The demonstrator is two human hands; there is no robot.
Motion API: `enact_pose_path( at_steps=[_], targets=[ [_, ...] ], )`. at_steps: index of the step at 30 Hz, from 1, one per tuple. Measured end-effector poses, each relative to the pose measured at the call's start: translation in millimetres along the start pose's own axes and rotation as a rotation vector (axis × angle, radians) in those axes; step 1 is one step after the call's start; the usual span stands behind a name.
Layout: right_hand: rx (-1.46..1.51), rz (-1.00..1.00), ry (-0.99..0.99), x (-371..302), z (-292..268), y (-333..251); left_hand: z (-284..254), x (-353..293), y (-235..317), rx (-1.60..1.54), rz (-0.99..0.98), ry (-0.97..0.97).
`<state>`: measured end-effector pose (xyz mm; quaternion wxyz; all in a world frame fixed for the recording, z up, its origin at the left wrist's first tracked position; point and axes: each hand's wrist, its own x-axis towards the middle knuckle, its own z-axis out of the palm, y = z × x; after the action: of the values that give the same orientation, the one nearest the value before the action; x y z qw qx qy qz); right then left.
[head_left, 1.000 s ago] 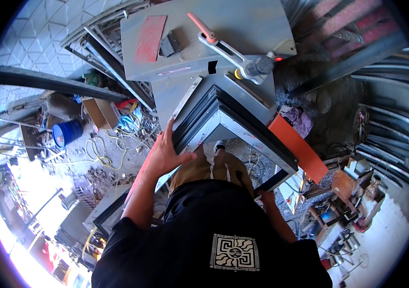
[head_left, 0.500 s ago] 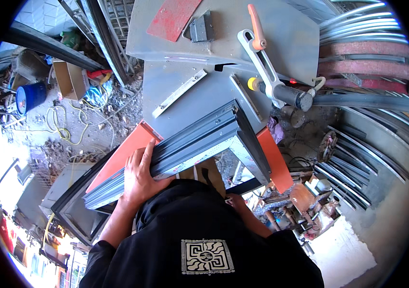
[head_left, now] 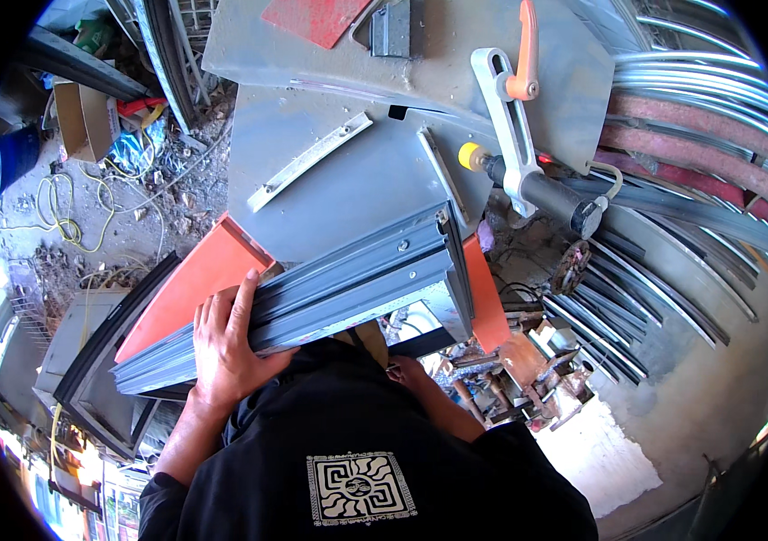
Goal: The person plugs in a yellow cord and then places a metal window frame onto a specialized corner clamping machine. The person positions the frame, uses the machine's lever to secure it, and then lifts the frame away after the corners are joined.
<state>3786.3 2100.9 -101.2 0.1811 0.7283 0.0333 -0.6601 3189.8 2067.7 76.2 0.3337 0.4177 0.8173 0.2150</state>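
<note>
A dark grey metal frame (head_left: 339, 281) with ribbed profiles and a mitred right-hand corner is propped in front of me, its long side slanting up to the right. My left hand (head_left: 226, 338) grips that long side near its left end, thumb on the near side and fingers laid across the top. My right hand (head_left: 409, 371) is low by my waist, just below the frame's lower right part; its fingers are mostly hidden, and what they hold, if anything, cannot be seen. Two screw heads show on the frame near the corner.
Beyond the frame stands a grey machine table (head_left: 312, 194) with metal guide strips, orange side plates (head_left: 195, 293) and a clamp arm with an orange lever (head_left: 525, 63). Metal profiles (head_left: 614, 311) lie on the right. Tools and scraps (head_left: 528, 361) pile at the lower right; a cardboard box (head_left: 85, 122) sits far left.
The view has shifted, so the machine and frame sit further left. The frame has tilted, showing less of its inner opening. My left hand keeps its grip; my right hand stays by my waist.
</note>
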Motion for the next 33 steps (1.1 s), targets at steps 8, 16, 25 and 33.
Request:
enact_pose_path(
  at_steps=[8, 16, 25, 33],
  targets=[
    [-0.085, 0.090, 0.133, 0, 14, -4, 1, -4, -1, 0.011, 0.030, -0.003],
    [-0.010, 0.055, 0.175, -19, 29, -16, 2, -10, -1, 0.008, 0.026, 0.023],
    [0.028, 0.063, 0.145, -6, 20, -9, 1, -9, 1, 0.023, 0.010, 0.017],
    [-0.041, 0.057, 0.144, -7, 19, -10, 2, 0, -3, 0.027, 0.001, 0.027]
  ],
)
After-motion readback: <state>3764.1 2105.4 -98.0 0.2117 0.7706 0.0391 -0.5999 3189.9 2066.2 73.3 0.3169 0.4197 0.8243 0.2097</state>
